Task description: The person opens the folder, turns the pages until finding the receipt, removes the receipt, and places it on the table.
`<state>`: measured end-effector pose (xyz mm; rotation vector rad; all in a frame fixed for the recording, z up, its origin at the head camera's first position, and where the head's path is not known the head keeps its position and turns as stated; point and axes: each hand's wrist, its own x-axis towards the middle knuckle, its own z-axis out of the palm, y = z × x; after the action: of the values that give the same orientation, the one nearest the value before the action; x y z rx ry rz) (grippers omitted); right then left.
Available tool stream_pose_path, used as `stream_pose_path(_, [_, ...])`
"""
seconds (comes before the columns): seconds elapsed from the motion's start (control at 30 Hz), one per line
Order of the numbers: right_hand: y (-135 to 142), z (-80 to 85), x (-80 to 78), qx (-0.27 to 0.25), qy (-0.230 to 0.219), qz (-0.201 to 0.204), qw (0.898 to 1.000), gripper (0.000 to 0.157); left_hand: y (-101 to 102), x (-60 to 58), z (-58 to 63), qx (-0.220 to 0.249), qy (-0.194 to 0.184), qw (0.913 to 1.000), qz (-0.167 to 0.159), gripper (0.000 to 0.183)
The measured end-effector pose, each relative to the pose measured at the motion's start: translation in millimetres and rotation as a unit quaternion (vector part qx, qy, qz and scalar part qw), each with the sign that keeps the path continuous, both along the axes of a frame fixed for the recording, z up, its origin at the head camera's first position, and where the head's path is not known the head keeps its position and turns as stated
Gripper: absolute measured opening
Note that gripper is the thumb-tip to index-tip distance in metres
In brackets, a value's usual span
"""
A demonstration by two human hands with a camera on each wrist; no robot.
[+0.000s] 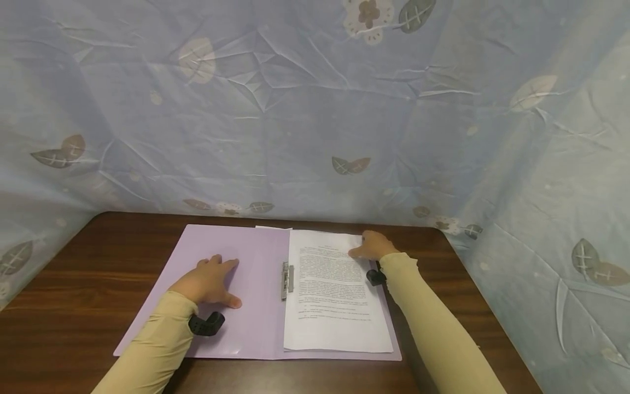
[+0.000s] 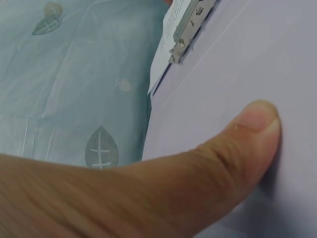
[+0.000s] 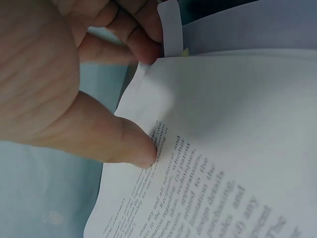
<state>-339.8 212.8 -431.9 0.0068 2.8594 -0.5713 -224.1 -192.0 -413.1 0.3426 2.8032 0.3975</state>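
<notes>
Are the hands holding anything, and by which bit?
The left hand holds nothing, spread on the open, shiny lavender folder. The right hand touches the white rectangular printed paper near its top right corner, thumb on top; whether it pinches, I can't tell.

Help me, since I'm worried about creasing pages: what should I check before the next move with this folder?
1. Purple folder lies open on the table: ok.
2. Left hand is on the left cover, clear of the papers: ok.
3. Right hand is at the papers' upper right, thumb on the printed page: ok.
4. Nothing sticks out past the folder's top: not ok, a white edge shows near the spine.
5. Metal clip secures the papers: cannot tell.
</notes>
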Motion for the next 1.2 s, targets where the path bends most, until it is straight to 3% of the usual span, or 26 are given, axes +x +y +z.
stream_pose_path(0.37, [-2.3, 3.2, 8.3, 0.002, 0.017, -0.007, 1.000, 0.076, 3.4, 1.5, 1.8, 0.001, -0.002, 1.0000, 0.004, 0.105])
stream_pose_path(0.47, [-1.4, 4.2, 10.4, -0.001, 0.034, -0.012, 0.999, 0.068, 4.4, 1.3, 2.0, 0.001, -0.003, 1.0000, 0.004, 0.104])
stream_pose_path(0.73, [3.2, 4.7, 9.2, -0.036, 0.069, -0.026, 0.997, 0.028, 2.0, 2.0, 2.3, 0.001, -0.007, 0.9999, 0.011, 0.105])
stream_pose_path(0.93, [13.4, 9.5, 15.0, -0.087, 0.114, 0.007, 0.990, 0.024, 2.4, 1.6, 1.8, -0.002, -0.001, 1.0000, 0.009, 0.105])
stream_pose_path(1.2, [27.3, 19.9, 42.3, -0.193, 0.046, 0.046, 0.979, 0.020, 2.3, 1.2, 0.6, -0.005, 0.002, 1.0000, 0.005, 0.105])
